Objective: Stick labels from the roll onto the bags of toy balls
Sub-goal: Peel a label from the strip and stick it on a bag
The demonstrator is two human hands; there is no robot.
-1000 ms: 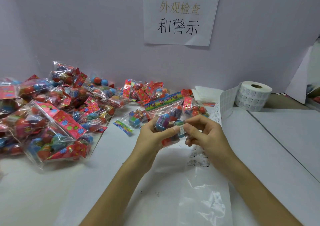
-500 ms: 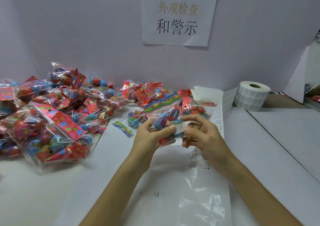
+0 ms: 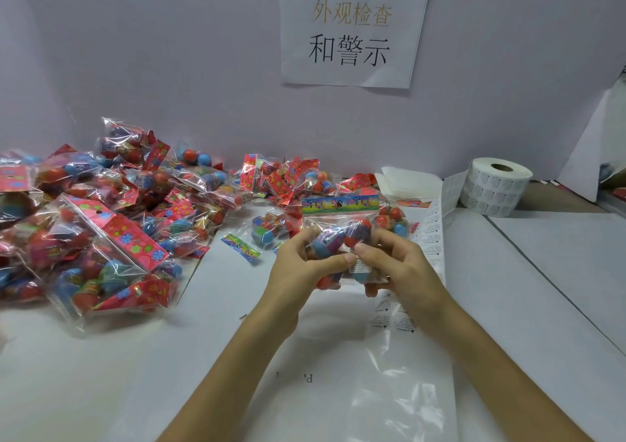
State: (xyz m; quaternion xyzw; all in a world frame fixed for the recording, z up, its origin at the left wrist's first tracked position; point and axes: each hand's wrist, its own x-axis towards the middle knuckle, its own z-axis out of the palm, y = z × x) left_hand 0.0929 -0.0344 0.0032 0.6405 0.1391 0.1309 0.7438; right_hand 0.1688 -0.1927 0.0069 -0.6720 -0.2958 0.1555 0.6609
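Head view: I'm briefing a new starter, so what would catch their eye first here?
The bright red-and-blue pile of bags heaped at left grabs attention first. Next, the left hand and right hand grip one bag of balls at centre. The printed sign high at centre and the label roll at right follow.

The pile (image 3: 101, 221) of clear bags shows red header cards printed with blue, green and pink flowers, over red and blue balls (image 3: 189, 154). The bag (image 3: 340, 204) in front has a header striped yellow, green, blue and pink. The roll (image 3: 496, 187) is white with faint grey print. The sign (image 3: 352, 75) is white, its upper characters gold, its lower ones black. The wall (image 3: 169, 52) is pale lilac, the table (image 3: 542, 289) white.
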